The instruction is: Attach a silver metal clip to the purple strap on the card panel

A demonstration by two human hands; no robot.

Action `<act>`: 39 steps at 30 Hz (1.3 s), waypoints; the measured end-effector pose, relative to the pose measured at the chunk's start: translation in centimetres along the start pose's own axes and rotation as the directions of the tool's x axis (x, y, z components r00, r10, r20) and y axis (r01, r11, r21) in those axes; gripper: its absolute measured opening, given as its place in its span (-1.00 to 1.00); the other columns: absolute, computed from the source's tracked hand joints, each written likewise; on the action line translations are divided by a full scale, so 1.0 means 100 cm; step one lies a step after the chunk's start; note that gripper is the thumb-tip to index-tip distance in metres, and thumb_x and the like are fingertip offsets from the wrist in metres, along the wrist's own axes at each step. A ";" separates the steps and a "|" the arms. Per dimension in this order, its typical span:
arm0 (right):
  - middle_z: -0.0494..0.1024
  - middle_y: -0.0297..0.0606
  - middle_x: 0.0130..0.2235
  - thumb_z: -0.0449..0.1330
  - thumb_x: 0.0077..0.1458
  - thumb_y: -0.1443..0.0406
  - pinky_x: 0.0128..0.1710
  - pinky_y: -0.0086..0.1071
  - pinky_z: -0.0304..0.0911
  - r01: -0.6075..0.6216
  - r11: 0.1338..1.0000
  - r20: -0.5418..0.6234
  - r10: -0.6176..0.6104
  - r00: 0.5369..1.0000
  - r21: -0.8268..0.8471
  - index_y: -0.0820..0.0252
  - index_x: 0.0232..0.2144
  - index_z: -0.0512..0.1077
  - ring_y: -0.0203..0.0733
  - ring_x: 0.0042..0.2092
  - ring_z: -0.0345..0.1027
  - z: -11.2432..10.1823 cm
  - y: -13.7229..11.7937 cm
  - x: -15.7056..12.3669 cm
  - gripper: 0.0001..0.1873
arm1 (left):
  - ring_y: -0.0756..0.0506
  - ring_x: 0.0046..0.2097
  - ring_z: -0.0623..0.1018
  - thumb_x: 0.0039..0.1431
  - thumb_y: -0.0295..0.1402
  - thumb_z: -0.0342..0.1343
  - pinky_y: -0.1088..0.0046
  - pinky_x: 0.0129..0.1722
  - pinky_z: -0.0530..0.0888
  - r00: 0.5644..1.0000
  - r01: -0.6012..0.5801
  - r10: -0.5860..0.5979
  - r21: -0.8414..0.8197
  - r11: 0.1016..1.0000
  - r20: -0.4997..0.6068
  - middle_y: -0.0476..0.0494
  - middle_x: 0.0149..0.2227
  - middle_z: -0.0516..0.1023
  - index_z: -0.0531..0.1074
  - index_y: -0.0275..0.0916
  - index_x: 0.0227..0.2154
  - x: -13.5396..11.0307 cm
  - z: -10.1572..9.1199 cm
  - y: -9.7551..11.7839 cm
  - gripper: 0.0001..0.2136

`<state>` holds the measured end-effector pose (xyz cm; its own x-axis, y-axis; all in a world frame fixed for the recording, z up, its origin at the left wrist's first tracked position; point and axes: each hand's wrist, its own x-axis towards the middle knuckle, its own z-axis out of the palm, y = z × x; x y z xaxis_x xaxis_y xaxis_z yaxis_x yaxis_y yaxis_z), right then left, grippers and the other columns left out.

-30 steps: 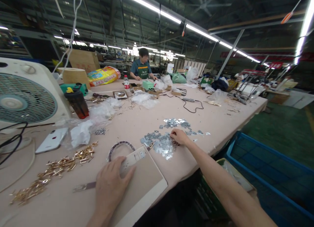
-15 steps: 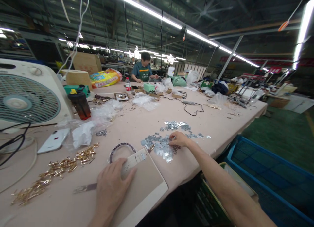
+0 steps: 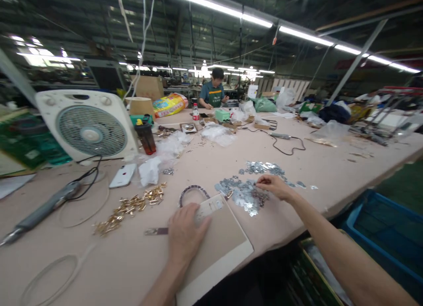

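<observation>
My left hand (image 3: 187,231) lies over a flat beige board (image 3: 224,235), fingers resting on it and the thumb spread apart. Under this hand runs a dark patterned strap (image 3: 194,188). It curves in a loop beyond my fingers, and a metal-tipped end (image 3: 155,231) sticks out to the left. Another metal end (image 3: 229,194) shows at the board's far edge. Over a pile of small flat silvery metal pieces (image 3: 246,196), my right hand (image 3: 272,186) has its fingertips pinched together. Whatever is between them is too small to make out.
Gold-coloured metal fittings (image 3: 128,209) lie left of the board, near a phone (image 3: 122,175) and a grey handheld tool (image 3: 49,209). A fan (image 3: 89,130) and a dark cup (image 3: 145,138) stand behind. A co-worker (image 3: 214,92) sits across the table. Blue crate (image 3: 380,222) at right.
The view has swung left, bringing the grey tool and the whole fan into sight. Both hands keep about the same places over the board and the metal pile.
</observation>
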<state>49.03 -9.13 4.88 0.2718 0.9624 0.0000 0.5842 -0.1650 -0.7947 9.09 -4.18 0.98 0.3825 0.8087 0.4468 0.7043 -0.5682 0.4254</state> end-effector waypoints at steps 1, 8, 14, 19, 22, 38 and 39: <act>0.59 -0.29 -0.39 0.34 0.07 -0.02 -0.32 -0.38 0.30 0.019 1.000 0.023 -0.019 1.000 0.018 0.19 -0.32 0.56 -0.22 -0.35 0.42 0.003 -0.010 -0.002 -0.62 | -0.27 0.11 0.54 0.22 -0.13 0.28 0.07 0.15 0.36 1.000 0.006 -0.006 -0.016 1.000 0.000 -0.15 0.07 0.62 0.46 -0.11 0.00 0.000 0.000 0.000 -0.66; 0.60 -0.31 -0.35 0.29 0.22 0.09 -0.29 -0.38 0.31 0.181 0.974 0.268 -0.212 0.940 0.135 0.13 -0.22 0.61 -0.19 -0.30 0.44 0.080 -0.106 -0.023 -0.74 | -0.25 0.11 0.54 0.12 -0.15 0.40 0.05 0.16 0.39 1.000 -0.004 0.005 -0.086 0.996 0.017 -0.13 0.08 0.64 0.51 -0.10 -0.01 -0.002 -0.005 -0.005 -0.60; 0.59 -0.20 -0.03 0.26 0.20 0.26 0.10 -0.22 0.31 0.384 0.919 0.255 -0.394 0.883 0.092 0.10 -0.31 0.59 -0.07 0.04 0.46 0.155 -0.137 -0.022 -0.90 | -0.25 0.14 0.55 0.12 -0.10 0.39 0.06 0.16 0.41 0.999 -0.035 0.038 -0.096 0.995 0.034 -0.14 0.11 0.63 0.51 -0.07 0.04 -0.006 -0.006 -0.014 -0.56; 0.53 -0.16 0.05 0.27 0.17 0.31 0.16 -0.15 0.30 0.329 0.943 0.321 -0.325 0.889 0.044 0.13 -0.36 0.57 -0.06 0.05 0.47 0.172 -0.137 -0.014 -0.93 | -0.24 0.15 0.54 0.13 -0.11 0.38 0.06 0.16 0.41 0.999 -0.033 0.036 -0.107 0.994 0.025 -0.12 0.10 0.63 0.51 -0.07 0.03 -0.006 -0.003 -0.017 -0.57; 0.53 -0.17 0.05 0.27 0.15 0.33 0.16 -0.16 0.30 0.334 0.943 0.349 -0.315 0.883 0.006 0.13 -0.38 0.57 -0.07 0.03 0.48 0.176 -0.138 -0.011 -0.92 | -0.24 0.14 0.55 0.14 -0.12 0.37 0.06 0.15 0.41 0.999 -0.033 0.035 -0.121 0.992 0.016 -0.13 0.09 0.64 0.50 -0.06 0.02 -0.006 -0.004 -0.016 -0.59; 0.57 -0.20 -0.04 0.27 0.17 0.39 0.14 -0.18 0.33 0.451 0.892 0.273 -0.431 0.860 -0.010 0.12 -0.35 0.56 -0.11 0.01 0.48 0.187 -0.127 -0.010 -0.91 | -0.24 0.16 0.51 0.34 -0.30 0.11 0.04 0.20 0.38 0.997 -0.062 0.067 -0.129 0.990 0.039 -0.17 0.14 0.60 0.49 -0.09 0.10 -0.005 -0.014 -0.015 -0.70; 0.57 -0.20 -0.02 0.27 0.20 0.38 0.15 -0.18 0.32 0.471 0.882 0.262 -0.456 0.851 0.003 0.11 -0.31 0.57 -0.11 0.03 0.48 0.187 -0.124 -0.012 -0.92 | -0.22 0.16 0.52 0.36 -0.35 0.07 0.04 0.20 0.38 0.997 -0.055 0.061 -0.131 0.990 0.047 -0.15 0.14 0.60 0.49 -0.08 0.10 -0.005 -0.014 -0.015 -0.70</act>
<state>27.14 -4.18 3.35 -0.2351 0.9505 0.2030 0.6409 0.3086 -0.7028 6.98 -3.97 1.24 0.4525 0.7786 0.4348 0.5982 -0.6266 0.4996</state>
